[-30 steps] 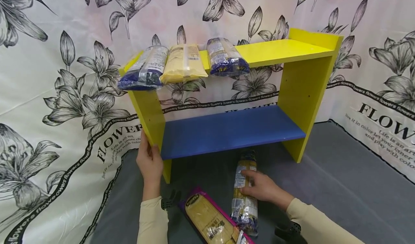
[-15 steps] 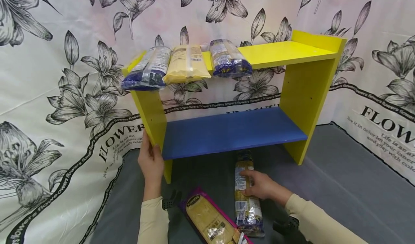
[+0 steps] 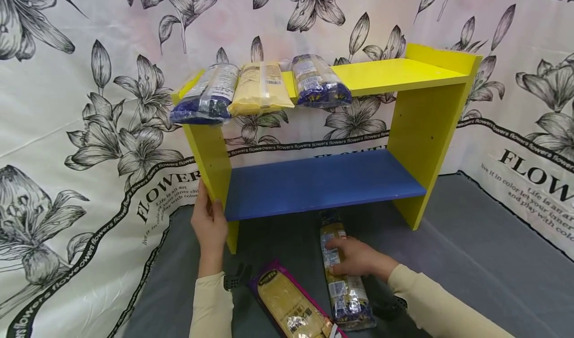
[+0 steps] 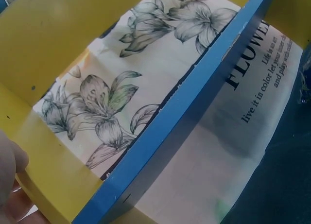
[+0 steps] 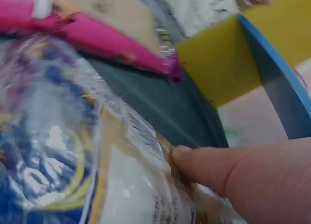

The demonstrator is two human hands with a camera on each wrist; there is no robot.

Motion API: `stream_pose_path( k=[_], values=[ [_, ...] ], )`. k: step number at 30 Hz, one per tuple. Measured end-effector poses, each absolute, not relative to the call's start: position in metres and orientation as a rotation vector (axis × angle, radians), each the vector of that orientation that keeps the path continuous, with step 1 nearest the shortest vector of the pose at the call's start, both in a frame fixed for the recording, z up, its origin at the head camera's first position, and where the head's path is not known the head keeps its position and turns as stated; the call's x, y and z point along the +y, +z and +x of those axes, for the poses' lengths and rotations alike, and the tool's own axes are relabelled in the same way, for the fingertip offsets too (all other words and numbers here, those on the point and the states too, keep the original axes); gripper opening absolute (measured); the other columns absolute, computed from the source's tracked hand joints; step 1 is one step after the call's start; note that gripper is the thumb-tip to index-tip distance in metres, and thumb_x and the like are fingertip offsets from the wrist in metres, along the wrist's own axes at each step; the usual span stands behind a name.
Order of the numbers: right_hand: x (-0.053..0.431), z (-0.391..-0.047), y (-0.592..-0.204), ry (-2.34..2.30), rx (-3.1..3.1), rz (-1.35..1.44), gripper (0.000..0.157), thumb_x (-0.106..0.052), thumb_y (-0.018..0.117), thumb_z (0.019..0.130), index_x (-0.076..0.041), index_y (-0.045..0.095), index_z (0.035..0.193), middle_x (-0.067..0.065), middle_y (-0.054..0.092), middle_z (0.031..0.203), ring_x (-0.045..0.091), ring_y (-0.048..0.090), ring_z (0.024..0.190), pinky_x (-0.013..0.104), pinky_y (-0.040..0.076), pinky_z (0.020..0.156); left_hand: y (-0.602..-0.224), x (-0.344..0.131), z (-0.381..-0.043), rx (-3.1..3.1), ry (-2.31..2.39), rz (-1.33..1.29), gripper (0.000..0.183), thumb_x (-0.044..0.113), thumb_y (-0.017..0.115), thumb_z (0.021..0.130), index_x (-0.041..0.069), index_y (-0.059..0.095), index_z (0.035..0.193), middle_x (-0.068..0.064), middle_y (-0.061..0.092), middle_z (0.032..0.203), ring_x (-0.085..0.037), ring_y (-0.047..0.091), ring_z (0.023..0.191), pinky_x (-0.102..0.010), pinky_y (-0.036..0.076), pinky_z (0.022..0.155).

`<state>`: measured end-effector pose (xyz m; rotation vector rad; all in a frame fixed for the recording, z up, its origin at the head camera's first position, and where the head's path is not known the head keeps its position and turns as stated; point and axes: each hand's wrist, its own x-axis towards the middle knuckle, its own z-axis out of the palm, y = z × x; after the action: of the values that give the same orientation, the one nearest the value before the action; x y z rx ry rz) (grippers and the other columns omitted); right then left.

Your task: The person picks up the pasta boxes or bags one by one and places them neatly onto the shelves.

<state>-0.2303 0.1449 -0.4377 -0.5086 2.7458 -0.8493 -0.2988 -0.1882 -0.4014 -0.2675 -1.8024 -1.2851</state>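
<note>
Grips the left side panel [image 3: 210,168] of a yellow-and-blue shelf unit [image 3: 323,181] with the left hand [image 3: 211,228], fingers bent about the near upright edge, probably to keep the frame from shifting. Holds a long blue-ended packet [image 3: 350,298] in the right hand [image 3: 360,258], fingers and thumb drawn in to its width just beyond the middle, perhaps for balance. Has that packet in front of the unit, on or just over the grey counter [image 3: 475,263] (cannot tell which), far end in shadow by the blue shelf's near edge. Shows a magenta-edged pack [image 3: 291,298] lying just to the left. Carries, on the yellow top board [image 3: 394,73], a left blue pack [image 3: 208,93], a cream pack [image 3: 261,91] and a right blue pack [image 3: 319,81], set near to far, likely to fit side by side, near ends jutting past the edge. Leaves a narrow gap beside the cream pack, a long stretch of board toward the raised right end [image 3: 441,55], and height above the blue shelf. Offers wide counter room rightward, little between the two lower packs.
</note>
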Motion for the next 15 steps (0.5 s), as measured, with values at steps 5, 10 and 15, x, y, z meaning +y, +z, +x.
stream_pose_path(
  k=[5,10,15],
  values=[
    [0.137,-0.23,-0.431,-0.807,2.777,-0.482,0.057,-0.01,0.081,0.076,-0.005,0.062,0.13,0.022,0.064,0.131,0.042,0.061,0.117,0.048,0.052,0.088,-0.4,-0.19,-0.299,-1.803,-1.285,-0.259,0.059,-0.008,0.049,0.1,0.003,0.039,0.156,-0.024,0.055,0.148,-0.046,0.062,0.124,-0.057,0.054,0.091],
    [0.145,-0.23,-0.429,-0.928,2.683,-0.398,0.066,0.002,0.078,0.075,-0.003,0.059,0.137,0.024,0.059,0.135,0.021,0.056,0.071,0.034,0.041,0.06,-0.4,-0.19,-0.298,-1.804,-1.292,-0.251,0.058,-0.007,0.049,0.1,0.003,0.039,0.156,-0.025,0.055,0.147,-0.046,0.062,0.124,-0.06,0.053,0.092],
    [0.158,-0.228,-0.432,-1.01,2.604,-0.343,0.07,0.006,0.077,0.074,0.0,0.056,0.14,0.033,0.05,0.144,0.018,0.051,0.065,0.035,0.04,0.06,-0.401,-0.189,-0.297,-1.821,-1.293,-0.26,0.059,-0.007,0.049,0.1,0.003,0.039,0.157,-0.027,0.055,0.145,-0.047,0.062,0.122,-0.062,0.053,0.091]
  ],
)
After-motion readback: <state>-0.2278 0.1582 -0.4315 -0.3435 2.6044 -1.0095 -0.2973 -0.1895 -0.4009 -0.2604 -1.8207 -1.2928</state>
